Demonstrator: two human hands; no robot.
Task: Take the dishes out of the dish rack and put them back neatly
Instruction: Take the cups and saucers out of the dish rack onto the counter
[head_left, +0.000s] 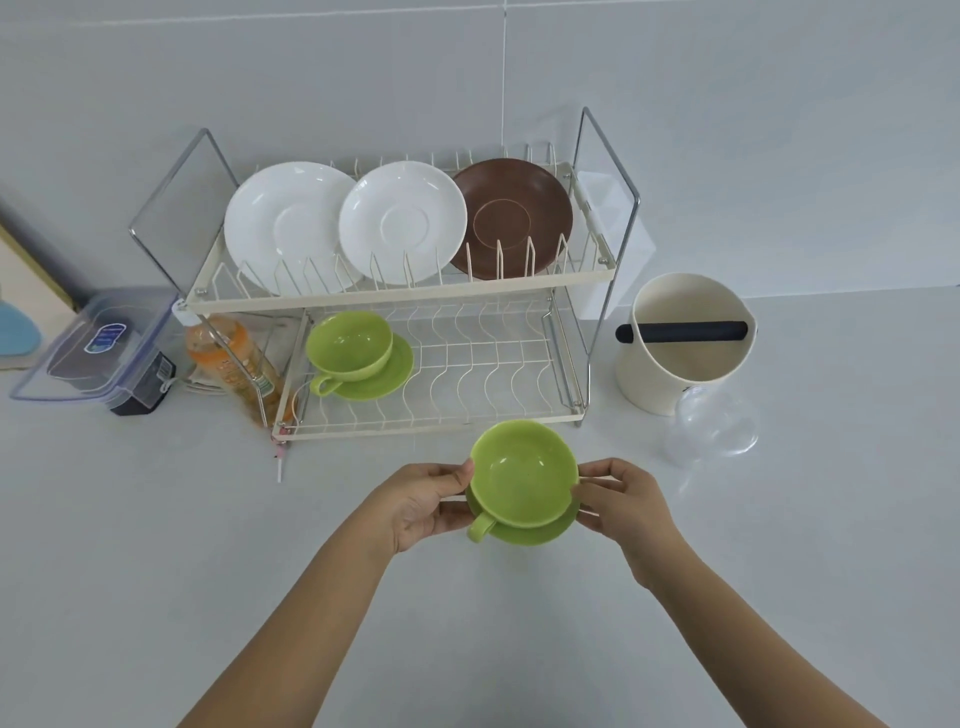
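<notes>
A green cup sits on a green saucer, held just in front of the two-tier wire dish rack. My left hand grips the set's left edge and my right hand pinches its right edge. On the rack's lower tier, at the left, stands a second green cup on its saucer. The upper tier holds two white plates and a brown plate, all standing on edge.
Right of the rack stand a cream container with a black bar and a clear glass lying on its side. To the left are an orange bottle and a clear lidded box. The white counter spreads around my arms.
</notes>
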